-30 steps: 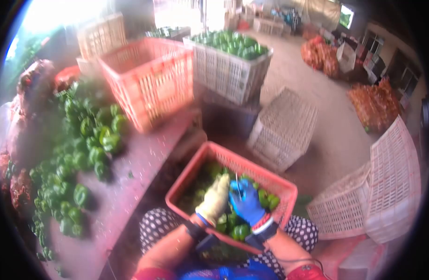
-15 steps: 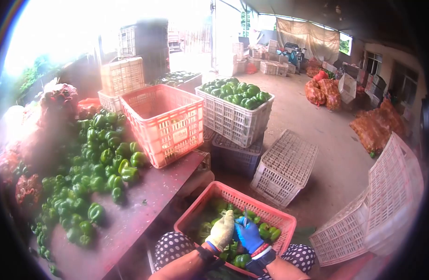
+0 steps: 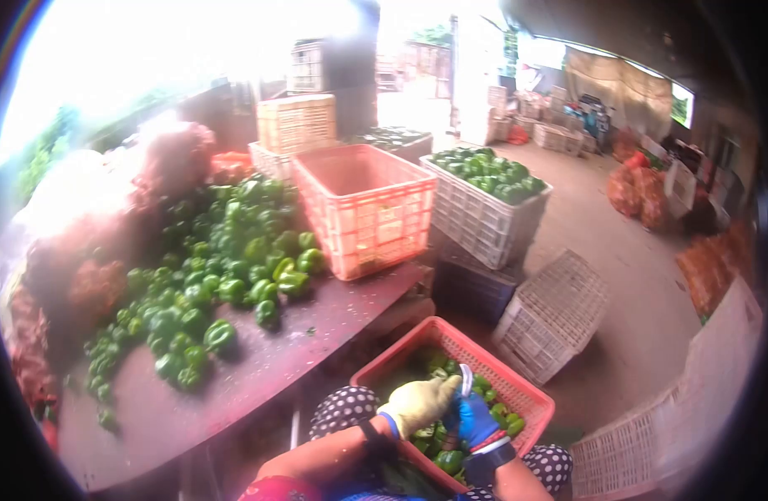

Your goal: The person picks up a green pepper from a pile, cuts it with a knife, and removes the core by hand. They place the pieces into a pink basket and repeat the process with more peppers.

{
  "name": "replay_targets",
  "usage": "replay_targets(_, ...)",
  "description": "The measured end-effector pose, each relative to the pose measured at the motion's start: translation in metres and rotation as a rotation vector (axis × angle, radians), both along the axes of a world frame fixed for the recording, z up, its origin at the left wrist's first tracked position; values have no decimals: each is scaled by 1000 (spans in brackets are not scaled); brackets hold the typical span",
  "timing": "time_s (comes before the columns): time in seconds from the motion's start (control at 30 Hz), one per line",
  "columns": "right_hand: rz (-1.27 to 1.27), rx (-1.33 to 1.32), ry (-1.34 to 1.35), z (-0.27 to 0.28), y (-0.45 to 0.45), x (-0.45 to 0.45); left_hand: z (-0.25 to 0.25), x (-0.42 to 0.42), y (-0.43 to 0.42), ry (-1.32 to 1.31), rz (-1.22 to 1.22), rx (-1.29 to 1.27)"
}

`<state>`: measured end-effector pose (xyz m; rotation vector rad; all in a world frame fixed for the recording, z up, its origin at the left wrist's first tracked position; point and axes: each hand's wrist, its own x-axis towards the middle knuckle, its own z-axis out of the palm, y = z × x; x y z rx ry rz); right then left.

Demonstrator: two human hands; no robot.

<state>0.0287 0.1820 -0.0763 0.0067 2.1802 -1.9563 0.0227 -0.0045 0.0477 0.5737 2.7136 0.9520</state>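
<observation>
My left hand (image 3: 420, 404), in a pale yellow glove, is over the red crate (image 3: 484, 355) on my lap, its fingers closed; whatever is in them is hidden. Right beside it, my right hand (image 3: 474, 420) in a blue glove is closed on a small silvery metal tool (image 3: 465, 378) that sticks up above the fingers. Blur hides whether the tool is a knife or scissors. The two hands meet at the fingertips. Green bell peppers (image 3: 449, 461) lie in the crate beneath and around both hands.
A heap of green bell peppers (image 3: 221, 336) covers much of the table (image 3: 258, 392) to my left. A pink crate (image 3: 363, 217) stands at its far end. Beyond are a pepper-filled white crate (image 3: 484, 217), an upturned crate (image 3: 559, 305) and, right, more crates (image 3: 622, 455).
My view has turned left, so the scene sits further right. My hands stay together over the crate, and the left forearm reaches in more from the left.
</observation>
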Motion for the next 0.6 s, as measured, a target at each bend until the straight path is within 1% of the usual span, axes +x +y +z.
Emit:
replay_targets(0.03,-9,-52,-63,15,-6,3,3,6,-1,-25,79,-40)
replay_targets(0.1,-37,-153,-190,49,-17,10,-9,10,-9,158,3,-65)
replay_targets(0.13,-47,-274,-176,55,-23,15,8,15,-13,248,-36,-68)
replay_targets(0.17,-62,-397,-166,58,-28,17,21,16,-15,172,-20,-100)
replay_targets(0.2,-56,-412,-107,64,-35,17,31,14,-14,96,-9,-127)
replay_targets(0.23,-39,-571,-176,43,-32,11,40,12,-11,20,0,-149)
replay_targets(0.27,-28,-725,-252,24,-29,5,47,11,-7,-98,93,-118)
replay_targets(0.3,11,-836,-312,13,-26,3,50,15,-3,-62,100,-113)
replay_targets(0.37,191,-592,-136,61,-27,16,56,27,-6,9,140,-108)
replay_targets(0.4,285,-315,75,90,-29,24,61,30,-10,64,112,-77)
replay_targets(0.43,294,-215,153,96,-31,27,66,33,-13,77,90,-98)
replay_targets(0.5,264,-289,65,93,-35,29,76,35,-21,113,35,-152)
replay_targets(0.53,235,-382,-17,90,-38,27,76,36,-25,107,22,-136)
replay_targets(0.6,215,-588,-167,84,-42,23,76,36,-33,28,100,-85)
